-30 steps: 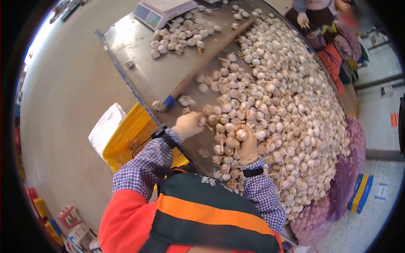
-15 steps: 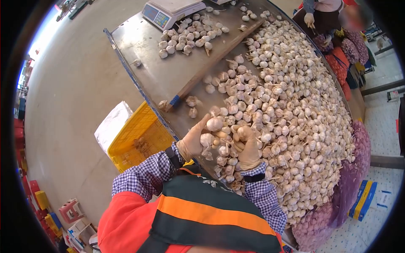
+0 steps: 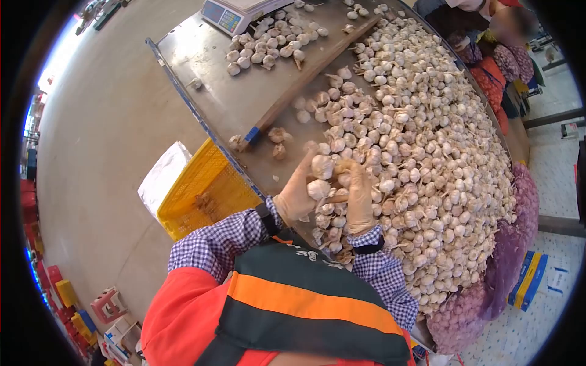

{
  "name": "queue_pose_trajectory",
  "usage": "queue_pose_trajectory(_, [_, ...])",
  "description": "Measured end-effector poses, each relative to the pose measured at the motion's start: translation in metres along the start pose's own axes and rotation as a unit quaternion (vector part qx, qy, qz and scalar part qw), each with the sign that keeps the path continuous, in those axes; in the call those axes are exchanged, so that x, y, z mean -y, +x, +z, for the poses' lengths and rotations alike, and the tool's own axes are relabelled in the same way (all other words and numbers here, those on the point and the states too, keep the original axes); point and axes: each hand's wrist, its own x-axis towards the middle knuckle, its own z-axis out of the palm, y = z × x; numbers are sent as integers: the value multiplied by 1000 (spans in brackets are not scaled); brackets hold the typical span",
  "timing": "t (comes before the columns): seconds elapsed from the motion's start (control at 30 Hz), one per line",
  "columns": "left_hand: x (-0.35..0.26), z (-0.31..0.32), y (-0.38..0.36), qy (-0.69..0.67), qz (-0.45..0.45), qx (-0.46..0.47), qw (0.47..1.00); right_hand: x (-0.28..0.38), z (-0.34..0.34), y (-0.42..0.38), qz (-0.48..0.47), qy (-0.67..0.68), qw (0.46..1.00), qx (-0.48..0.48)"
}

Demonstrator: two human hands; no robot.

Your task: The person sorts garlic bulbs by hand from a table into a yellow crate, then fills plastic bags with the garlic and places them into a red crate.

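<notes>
While the left hand (image 3: 296,195) holds two garlic bulbs (image 3: 322,166) low over the worktop (image 3: 213,100), the right hand (image 3: 359,198) curls just beside it, its hold unclear. Heaped garlic (image 3: 439,183) spreads rightward; far left, past a wooden strip (image 3: 305,85), a smaller cluster (image 3: 268,46) lies beside a scale (image 3: 235,15).

I log, on the flat grey metal table (image 3: 213,110): large heap of round whitish garlic bulbs (image 3: 433,158), right of the long brown wooden bar (image 3: 311,76); smaller garlic cluster (image 3: 271,44), left of it; boxy white plastic scale (image 3: 229,17), behind the cluster. Left of the table: open yellow plastic crate (image 3: 177,195).
</notes>
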Motion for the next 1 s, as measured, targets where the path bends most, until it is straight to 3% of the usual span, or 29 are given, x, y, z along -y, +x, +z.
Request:
queue_pose_trajectory(0.03, [-2, 3, 5, -47, -27, -34, 998, -6, 0, 2, -52, -107, 992, 32])
queue_pose_trajectory(0.07, [-5, 3, 7, -94, -53, -67, 992, -25, -10, 12, -167, -222, 960, 38])
queue_pose_trajectory(0.1, [-6, 1, 9, -94, -51, -71, 992, -24, -8, 9, -165, -220, 960, 41])
queue_pose_trajectory(0.17, [-8, -4, 14, -182, -59, 37, 981, -3, 2, -1, -227, -286, 931, -6])
queue_pose_trajectory(0.23, [-17, -3, 25, -165, -27, 9, 986, 5, 10, -13, -241, -317, 915, -63])
queue_pose_trajectory(0.3, [-31, -4, 30, -157, 45, 152, 975, -2, 4, -25, -58, -50, 996, -49])
queue_pose_trajectory(0.33, [-39, 5, 27, -144, 81, 85, 983, 6, 8, -35, 36, -57, 997, -31])
queue_pose_trajectory(0.4, [-53, 22, 29, -160, 103, 98, 977, -5, 10, -45, 85, -112, 984, 107])
queue_pose_trajectory(0.43, [-58, 29, 30, -176, 123, 111, 970, -11, 17, -49, 83, -112, 985, 105])
queue_pose_trajectory(0.5, [-59, 43, 35, -147, 155, 68, 975, -21, 34, -55, 176, -29, 963, 200])
queue_pose_trajectory(0.53, [-58, 47, 35, -147, 147, 94, 974, -36, 31, -54, 172, -30, 964, 200])
queue_pose_trajectory(0.6, [-54, 55, 37, -107, 133, 182, 968, -67, 23, -49, -92, -185, 926, 316])
queue_pose_trajectory(0.63, [-49, 60, 37, -106, 139, 184, 967, -64, 24, -48, -95, -186, 924, 321])
queue_pose_trajectory(0.67, [-44, 67, 35, -100, 109, 158, 976, -60, 24, -46, 33, -47, 956, 288])
queue_pose_trajectory(0.7, [-38, 73, 33, -94, 78, 131, 984, -53, 25, -46, 161, 93, 952, 244])
queue_pose_trajectory(0.73, [-32, 77, 31, -90, 85, 165, 978, -33, 31, -50, -81, -273, 911, 298])
queue_pose_trajectory(0.77, [-28, 82, 28, -92, 91, 164, 978, -45, 30, -49, -81, -275, 909, 304])
queue_pose_trajectory(0.83, [-21, 91, 21, -97, 39, 152, 983, -92, 21, -47, -73, -82, 959, 263])
queue_pose_trajectory(0.9, [-10, 90, 22, -47, 60, 167, 983, -116, 8, -46, -33, -62, 962, 264])
queue_pose_trajectory(0.93, [-6, 92, 21, -108, 15, 152, 982, -125, 4, -44, -20, 135, 935, 326])
queue_pose_trajectory(0.97, [-3, 93, 19, -167, -31, 136, 976, -132, 0, -44, -6, 327, 868, 374])
queue_pose_trajectory(1.0, [-1, 89, 22, -184, -31, 155, 970, -120, 4, -47, -7, 327, 868, 374])
